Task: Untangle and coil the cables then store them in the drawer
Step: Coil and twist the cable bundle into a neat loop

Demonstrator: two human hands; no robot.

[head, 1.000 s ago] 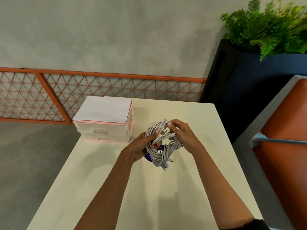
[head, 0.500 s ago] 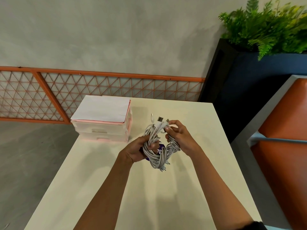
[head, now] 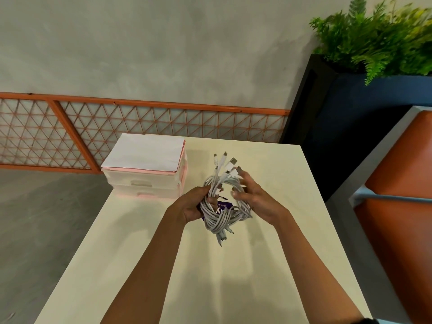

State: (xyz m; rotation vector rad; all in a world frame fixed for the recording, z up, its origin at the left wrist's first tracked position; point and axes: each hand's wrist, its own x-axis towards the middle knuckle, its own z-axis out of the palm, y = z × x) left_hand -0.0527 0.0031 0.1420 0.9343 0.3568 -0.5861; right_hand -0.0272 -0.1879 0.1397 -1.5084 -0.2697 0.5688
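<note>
While held above the tabletop [head: 233, 281], cables [head: 225, 217]: tangled white bundle.
Left hand [head: 192, 206]: grasping bundle's left side.
Right hand [head: 259, 202]: fingers spread, cupping right side.
Drawers [head: 145, 181]: far left.

Bare forearms [head: 149, 265]; dark right sleeve [head: 369, 321]

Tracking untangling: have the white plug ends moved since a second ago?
Yes. The white plug ends have pushed up out of the white cable bundle, to level with the pink plastic drawer unit's top.
</note>
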